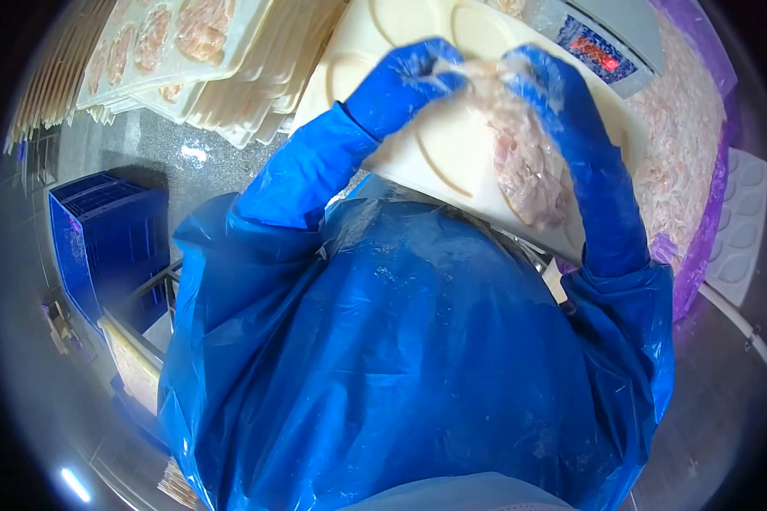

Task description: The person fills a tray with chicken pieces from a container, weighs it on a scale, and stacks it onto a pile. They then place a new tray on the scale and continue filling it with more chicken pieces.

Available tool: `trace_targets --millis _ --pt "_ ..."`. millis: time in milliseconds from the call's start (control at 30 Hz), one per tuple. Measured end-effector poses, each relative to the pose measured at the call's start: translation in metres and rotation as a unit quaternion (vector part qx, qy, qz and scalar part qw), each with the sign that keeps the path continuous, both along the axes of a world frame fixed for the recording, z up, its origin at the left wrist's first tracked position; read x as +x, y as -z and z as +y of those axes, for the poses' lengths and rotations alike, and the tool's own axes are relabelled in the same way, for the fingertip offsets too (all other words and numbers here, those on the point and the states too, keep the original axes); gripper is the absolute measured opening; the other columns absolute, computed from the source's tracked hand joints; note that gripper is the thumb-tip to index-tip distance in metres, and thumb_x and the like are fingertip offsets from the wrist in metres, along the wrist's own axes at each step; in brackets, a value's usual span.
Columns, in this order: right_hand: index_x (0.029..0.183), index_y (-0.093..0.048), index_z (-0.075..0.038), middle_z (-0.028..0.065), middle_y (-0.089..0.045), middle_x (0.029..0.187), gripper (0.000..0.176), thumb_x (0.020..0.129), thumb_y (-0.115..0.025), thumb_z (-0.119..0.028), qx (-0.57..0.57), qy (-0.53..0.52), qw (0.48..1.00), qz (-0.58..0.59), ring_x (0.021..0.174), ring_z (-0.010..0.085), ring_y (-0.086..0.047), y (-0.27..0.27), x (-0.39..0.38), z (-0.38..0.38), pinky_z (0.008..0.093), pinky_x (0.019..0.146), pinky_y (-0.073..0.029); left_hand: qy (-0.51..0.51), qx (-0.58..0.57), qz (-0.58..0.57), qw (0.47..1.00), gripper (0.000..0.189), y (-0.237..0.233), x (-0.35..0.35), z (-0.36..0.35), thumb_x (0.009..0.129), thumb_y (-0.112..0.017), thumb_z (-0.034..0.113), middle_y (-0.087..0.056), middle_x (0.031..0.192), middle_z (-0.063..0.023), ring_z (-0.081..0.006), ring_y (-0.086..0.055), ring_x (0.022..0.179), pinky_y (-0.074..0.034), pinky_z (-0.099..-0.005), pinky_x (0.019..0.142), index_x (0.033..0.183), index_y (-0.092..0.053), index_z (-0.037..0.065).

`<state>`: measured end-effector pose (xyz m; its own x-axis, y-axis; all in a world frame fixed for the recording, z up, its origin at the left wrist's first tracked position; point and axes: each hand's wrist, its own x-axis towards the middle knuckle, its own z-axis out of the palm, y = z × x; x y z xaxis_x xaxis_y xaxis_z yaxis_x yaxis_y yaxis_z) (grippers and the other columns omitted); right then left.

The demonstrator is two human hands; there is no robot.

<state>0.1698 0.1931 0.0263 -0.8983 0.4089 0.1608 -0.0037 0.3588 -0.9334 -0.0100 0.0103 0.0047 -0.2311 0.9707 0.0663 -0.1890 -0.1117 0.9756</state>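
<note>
The meat (487, 83) is suspended between both hands, above the white tray (435, 157). I see the left hand (413, 81) and the right hand (544, 85) set slightly apart, fingers closed on opposite ends; motion blur obscures the exact contact. I cannot determine whether the held meat is separate from the portion (528, 175) in the recess below, beside the right wrist. The tray's far end is outside my view. The scale (609, 60) displays red digits, illegible to me. Right of it, a purple liner (717, 51) borders a pale pile (682, 128). At left, stacked trays (256, 68) are cut off above.
</note>
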Motion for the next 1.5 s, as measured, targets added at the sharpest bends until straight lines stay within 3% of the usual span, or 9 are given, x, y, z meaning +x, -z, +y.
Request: trace_targets --millis 267,500,667,767,833,1033,1233,1400,1500 --pt "0.127 -0.058 -0.001 0.011 -0.063 0.123 0.036 0.092 -0.064 -0.009 0.224 -0.064 0.968 0.093 0.111 0.0214 -0.061 -0.015 -0.069 0.008 0.0319 0.095 -0.048 -0.113 0.041 0.52 0.845 0.03 -0.052 -0.017 -0.029 0.092 -0.061 0.002 -0.067 0.111 -0.0124 -0.0194 -0.063 0.108 -0.05 -0.0328 0.094 0.122 -0.061 -0.001" --pt "0.131 -0.053 -0.001 0.0118 -0.061 0.125 0.046 0.089 -0.068 -0.008 0.243 0.031 0.968 -0.055 0.111 0.0221 -0.061 0.037 -0.092 0.001 0.0328 0.094 -0.049 -0.2 -0.065 0.363 0.908 0.036 -0.004 -0.073 0.006 0.09 -0.067 0.011 -0.066 0.12 -0.0124 -0.0192 -0.064 0.109 -0.051 -0.0317 0.092 0.124 -0.06 0.001" --pt "0.123 -0.058 0.003 0.0138 -0.065 0.111 0.036 0.096 -0.06 -0.021 -0.403 0.119 0.907 0.035 0.108 0.0228 -0.062 0.046 -0.111 -0.019 0.0344 0.088 -0.051 -0.079 -0.16 0.576 0.798 0.035 0.011 -0.077 0.034 0.091 -0.06 0.014 -0.061 0.124 -0.0138 -0.0239 -0.058 0.117 -0.046 -0.0378 0.099 0.124 -0.059 0.003" --pt "0.126 -0.053 0.006 0.0142 -0.063 0.111 0.044 0.092 -0.066 -0.018 0.267 -0.052 0.959 -0.078 0.108 0.0249 -0.061 0.027 -0.078 -0.008 0.0361 0.091 -0.049 -0.085 -0.082 0.559 0.821 0.041 0.014 -0.066 0.015 0.088 -0.07 0.01 -0.063 0.122 -0.0096 -0.017 -0.06 0.112 -0.049 -0.0313 0.096 0.126 -0.056 0.003" --pt "0.124 -0.054 0.005 0.0127 -0.063 0.108 0.041 0.09 -0.068 -0.016 0.156 -0.041 0.986 -0.047 0.105 0.0224 -0.061 0.021 -0.063 -0.018 0.0345 0.09 -0.049 -0.028 -0.023 0.241 0.97 0.041 0.002 -0.048 0.003 0.087 -0.072 0.012 -0.062 0.119 -0.0081 -0.0164 -0.058 0.111 -0.047 -0.031 0.099 0.125 -0.056 0.005" --pt "0.11 -0.056 0.0 0.0099 -0.061 0.098 0.027 0.086 -0.068 -0.006 0.005 -0.017 0.998 -0.053 0.09 0.0163 -0.058 -0.029 -0.003 -0.035 0.0292 0.084 -0.047 0.018 -0.047 0.03 0.998 0.031 -0.034 -0.014 -0.014 0.089 -0.068 0.008 -0.059 0.113 -0.0033 -0.0138 -0.056 0.108 -0.045 -0.0286 0.095 0.119 -0.058 0.007" --pt "0.113 -0.062 -0.009 0.0105 -0.062 0.111 0.03 0.083 -0.065 -0.006 0.461 -0.054 0.884 -0.062 0.1 0.0272 -0.063 -0.018 0.072 -0.047 0.0372 0.087 -0.05 -0.049 -0.095 0.338 0.935 0.014 -0.007 0.002 -0.027 0.086 -0.062 -0.004 -0.06 0.099 -0.0073 -0.0179 -0.059 0.091 -0.048 -0.0303 0.081 0.098 -0.061 0.004" --pt "0.112 -0.066 -0.011 0.0067 -0.062 0.114 0.029 0.085 -0.066 -0.018 0.098 0.044 0.993 -0.048 0.107 0.0308 -0.058 -0.001 0.083 -0.055 0.0437 0.094 -0.045 -0.101 0.024 0.39 0.915 0.031 -0.009 0.052 -0.016 0.08 -0.074 0.001 -0.062 0.112 -0.0113 -0.025 -0.062 0.1 -0.052 -0.033 0.083 0.109 -0.063 0.008" --pt "0.113 -0.064 -0.004 0.0096 -0.065 0.104 0.029 0.084 -0.064 -0.006 0.365 0.038 0.93 0.012 0.09 0.0285 -0.065 0.006 0.049 -0.057 0.0372 0.079 -0.052 -0.104 -0.027 0.572 0.813 0.031 -0.009 0.074 -0.013 0.074 -0.075 0.004 -0.06 0.103 -0.0109 -0.0298 -0.058 0.095 -0.049 -0.0399 0.078 0.102 -0.063 0.011"
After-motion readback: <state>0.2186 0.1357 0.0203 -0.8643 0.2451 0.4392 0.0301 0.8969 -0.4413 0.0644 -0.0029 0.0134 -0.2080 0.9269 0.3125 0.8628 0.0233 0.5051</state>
